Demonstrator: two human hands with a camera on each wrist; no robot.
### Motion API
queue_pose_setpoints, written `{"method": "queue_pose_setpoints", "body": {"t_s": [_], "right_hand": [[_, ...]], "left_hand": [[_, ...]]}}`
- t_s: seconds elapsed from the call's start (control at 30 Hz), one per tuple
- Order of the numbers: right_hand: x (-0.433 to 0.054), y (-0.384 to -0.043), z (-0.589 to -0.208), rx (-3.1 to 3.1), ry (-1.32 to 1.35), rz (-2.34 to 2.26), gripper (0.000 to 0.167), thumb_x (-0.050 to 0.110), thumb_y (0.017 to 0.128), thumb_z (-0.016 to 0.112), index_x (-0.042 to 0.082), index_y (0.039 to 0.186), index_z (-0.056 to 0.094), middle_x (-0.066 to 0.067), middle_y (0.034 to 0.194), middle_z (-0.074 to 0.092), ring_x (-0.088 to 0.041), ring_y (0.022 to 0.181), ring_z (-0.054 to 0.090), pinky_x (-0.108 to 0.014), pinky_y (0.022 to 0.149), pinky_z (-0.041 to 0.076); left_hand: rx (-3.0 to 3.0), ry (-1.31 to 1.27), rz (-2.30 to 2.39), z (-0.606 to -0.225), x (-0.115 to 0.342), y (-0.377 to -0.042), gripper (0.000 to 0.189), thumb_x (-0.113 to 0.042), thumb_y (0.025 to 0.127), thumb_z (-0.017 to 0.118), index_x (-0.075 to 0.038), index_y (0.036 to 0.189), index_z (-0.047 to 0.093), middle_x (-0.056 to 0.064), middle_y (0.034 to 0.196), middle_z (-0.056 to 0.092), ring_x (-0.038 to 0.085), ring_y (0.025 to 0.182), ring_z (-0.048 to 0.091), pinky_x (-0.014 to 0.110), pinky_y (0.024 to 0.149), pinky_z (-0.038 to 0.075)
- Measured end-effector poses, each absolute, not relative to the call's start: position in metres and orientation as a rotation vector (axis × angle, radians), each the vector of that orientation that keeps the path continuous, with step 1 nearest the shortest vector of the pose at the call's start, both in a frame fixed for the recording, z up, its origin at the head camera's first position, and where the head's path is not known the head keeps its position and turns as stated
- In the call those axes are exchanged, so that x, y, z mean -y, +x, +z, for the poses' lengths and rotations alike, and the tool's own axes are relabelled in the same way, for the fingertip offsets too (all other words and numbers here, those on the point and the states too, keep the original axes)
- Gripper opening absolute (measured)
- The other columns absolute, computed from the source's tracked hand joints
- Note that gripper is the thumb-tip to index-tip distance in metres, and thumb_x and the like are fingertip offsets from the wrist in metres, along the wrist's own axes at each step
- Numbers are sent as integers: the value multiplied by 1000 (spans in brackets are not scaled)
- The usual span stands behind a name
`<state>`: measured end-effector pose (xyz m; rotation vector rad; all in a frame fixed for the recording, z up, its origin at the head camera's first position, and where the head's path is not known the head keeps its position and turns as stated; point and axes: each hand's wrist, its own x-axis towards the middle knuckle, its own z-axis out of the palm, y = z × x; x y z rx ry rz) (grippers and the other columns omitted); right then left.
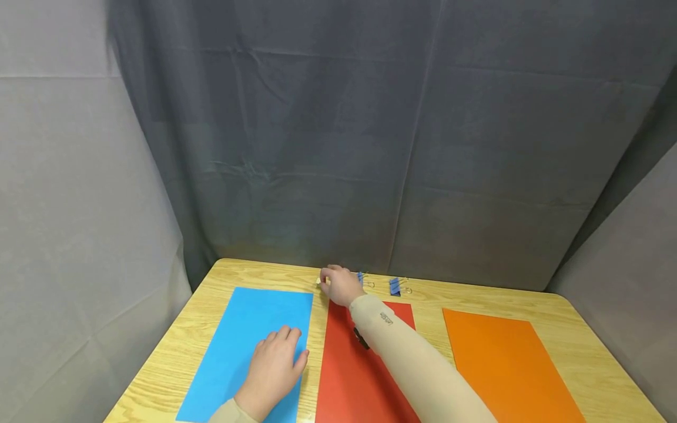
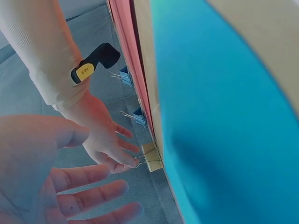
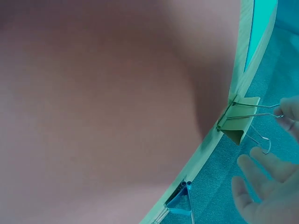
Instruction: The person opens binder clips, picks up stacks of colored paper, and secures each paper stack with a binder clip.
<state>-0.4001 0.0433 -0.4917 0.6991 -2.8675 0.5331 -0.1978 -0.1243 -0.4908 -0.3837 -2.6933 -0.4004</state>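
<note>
At the table's far edge my right hand (image 1: pixel 341 285) reaches past the red sheet (image 1: pixel 365 364) to a yellow binder clip (image 2: pixel 152 157). Its thumb and a fingertip pinch one wire handle of the clip, while the other fingers stay spread. In the right wrist view the yellow binder clip (image 3: pixel 240 119) sits wide side down on the wood, both wire handles showing. My left hand (image 1: pixel 274 367) hovers over the blue sheet (image 1: pixel 270 311) with fingers relaxed and holding nothing.
Two blue binder clips (image 1: pixel 395 286) lie right of my right hand near the back edge. An orange sheet (image 1: pixel 508 364) lies on the right of the wooden table (image 1: pixel 158 376). A grey curtain (image 1: pixel 370 147) hangs close behind the table.
</note>
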Motion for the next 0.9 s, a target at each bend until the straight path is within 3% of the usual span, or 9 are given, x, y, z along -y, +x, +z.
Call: {"method": "queue_pose_setpoints", "body": {"t_s": [0.2, 0.33, 0.57, 0.67, 0.9], "right_hand": [[-44, -398, -494, 2855, 732, 553, 6, 25, 100, 68, 19, 101, 67, -13, 135, 64, -31, 106, 69, -46, 91, 57], [-45, -396, -493, 2871, 755, 583, 20, 25, 100, 69, 15, 116, 65, -14, 131, 63, -29, 97, 69, -45, 87, 57], [-44, -397, -494, 2910, 718, 601, 50, 28, 100, 70, 10, 143, 54, -15, 140, 59, -31, 117, 67, -47, 100, 55], [-43, -398, -495, 2934, 699, 614, 54, 29, 101, 69, 8, 147, 52, -17, 144, 56, -31, 123, 64, -46, 103, 53], [-44, -403, -495, 2941, 696, 647, 56, 29, 100, 69, 4, 146, 53, -18, 140, 57, -30, 120, 64, -45, 101, 54]], "left_hand": [[2692, -387, -392, -491, 125, -198, 30, -27, 88, 81, -7, 106, 68, 4, 91, 64, 23, 73, 60, 42, 61, 50], [2694, -395, -387, -492, 125, -199, 30, -27, 88, 81, -7, 106, 68, 4, 90, 63, 22, 72, 59, 40, 60, 49], [2694, -400, -389, -492, 125, -201, 30, -26, 88, 81, -7, 107, 68, 4, 92, 63, 23, 73, 59, 40, 60, 49], [2701, -397, -400, -491, 125, -200, 30, -26, 88, 81, -7, 107, 68, 4, 91, 63, 23, 73, 59, 41, 61, 49], [2713, -397, -411, -488, 125, -198, 30, -25, 88, 80, -6, 107, 68, 5, 93, 64, 24, 74, 60, 43, 61, 50]]}}
